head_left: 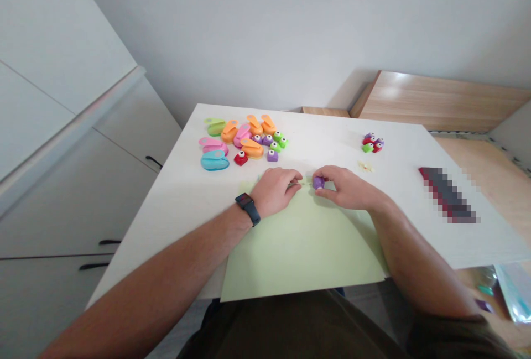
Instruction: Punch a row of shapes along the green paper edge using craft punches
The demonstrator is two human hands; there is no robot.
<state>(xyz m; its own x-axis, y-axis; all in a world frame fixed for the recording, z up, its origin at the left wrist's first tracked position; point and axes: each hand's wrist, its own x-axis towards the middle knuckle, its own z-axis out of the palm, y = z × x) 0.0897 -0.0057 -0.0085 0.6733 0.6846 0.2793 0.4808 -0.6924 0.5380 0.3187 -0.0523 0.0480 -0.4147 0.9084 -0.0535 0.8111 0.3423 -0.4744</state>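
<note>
A large pale green sheet of paper [305, 248] lies on the white table in front of me, overhanging its near edge. At the sheet's far edge, my left hand [276, 190] is closed, its thumb and fingers pinching the paper. Just to the right, my right hand [344, 186] grips a small purple paper punch [318, 182] between thumb and fingers, at the same far edge. The part of the punch under my fingers is hidden. Small pale paper scraps [365, 166] lie beyond my right hand.
Several lever craft punches, one of them blue [214, 160], stand at the back left with small punches such as a red one [240, 157]. Another cluster of small punches [373, 143] sits at the back right. A blurred dark, red-edged object [448, 196] lies on the table's right [410, 237].
</note>
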